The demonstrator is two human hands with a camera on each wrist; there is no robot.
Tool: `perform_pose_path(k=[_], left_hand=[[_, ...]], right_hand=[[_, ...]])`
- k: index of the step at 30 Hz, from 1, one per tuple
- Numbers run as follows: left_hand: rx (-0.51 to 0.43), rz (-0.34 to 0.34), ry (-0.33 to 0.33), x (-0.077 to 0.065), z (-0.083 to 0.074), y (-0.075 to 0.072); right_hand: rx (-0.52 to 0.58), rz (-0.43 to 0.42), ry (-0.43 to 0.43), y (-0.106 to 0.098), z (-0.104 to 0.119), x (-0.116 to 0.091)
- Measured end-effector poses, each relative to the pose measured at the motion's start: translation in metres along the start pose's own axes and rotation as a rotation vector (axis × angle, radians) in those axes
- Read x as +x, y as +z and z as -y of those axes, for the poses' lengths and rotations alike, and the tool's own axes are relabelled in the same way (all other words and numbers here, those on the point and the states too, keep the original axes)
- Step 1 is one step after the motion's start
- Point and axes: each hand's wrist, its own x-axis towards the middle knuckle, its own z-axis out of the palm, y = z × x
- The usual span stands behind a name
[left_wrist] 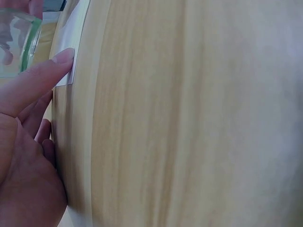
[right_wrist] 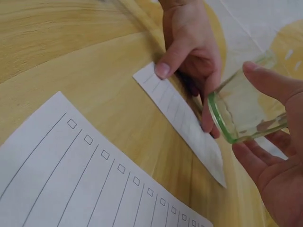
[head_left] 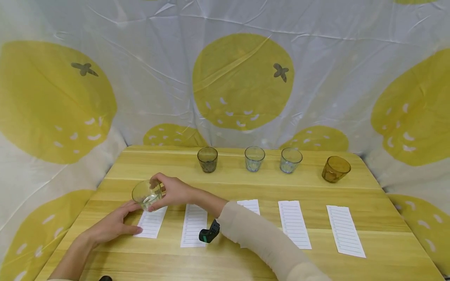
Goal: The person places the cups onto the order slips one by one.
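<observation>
My right hand (head_left: pixel 175 191) grips a clear, faintly yellow drinking glass (head_left: pixel 143 192) by its side, thumb and fingers around it. In the right wrist view the glass (right_wrist: pixel 246 106) is tilted, and its thick base has a green edge. Below it lies the leftmost lined checklist slip (head_left: pixel 152 225), partly hidden by the glass and hands. My left hand (head_left: pixel 110 225) rests on the table at that slip's left side. Its extended thumb presses the paper (left_wrist: pixel 71 35) near the bottom corner, while its other fingers reach up beside the glass.
At the back stand a grey glass (head_left: pixel 208 160), two pale clear glasses (head_left: pixel 254 159) and an amber glass (head_left: pixel 335 169). More slips lie in a row, including one (head_left: pixel 194 226) beside a black wrist device (head_left: pixel 209 232) and one (head_left: pixel 346 231) at right. A lemon-print curtain (head_left: pixel 158 78) surrounds the table.
</observation>
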Motion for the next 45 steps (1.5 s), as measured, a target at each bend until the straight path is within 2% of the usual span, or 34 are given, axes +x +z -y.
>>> perform_pose_path(k=[7,12,14,26,37,44,45], left_hand=[[-0.054,0.005,0.003,-0.005,0.002,0.002],[-0.016,-0.003,-0.016,-0.007,0.0,0.0],[-0.002,-0.001,-0.009,-0.006,-0.001,-0.001],[-0.079,0.031,0.062,-0.003,0.0,-0.001],[-0.091,0.02,0.039,-0.001,0.0,0.0],[-0.08,-0.008,0.072,-0.001,0.0,0.003],[-0.079,-0.016,0.058,-0.001,0.0,0.003]], right_hand=[[-0.049,0.034,0.042,0.016,-0.006,-0.001],[-0.083,0.03,0.032,0.023,-0.009,0.0],[-0.096,0.029,0.031,0.024,-0.01,0.0],[-0.128,0.043,0.022,0.025,-0.01,-0.001],[-0.159,0.048,0.025,0.024,-0.01,-0.003],[-0.173,0.069,0.036,0.022,-0.012,-0.002],[-0.177,0.072,0.036,0.021,-0.011,-0.002]])
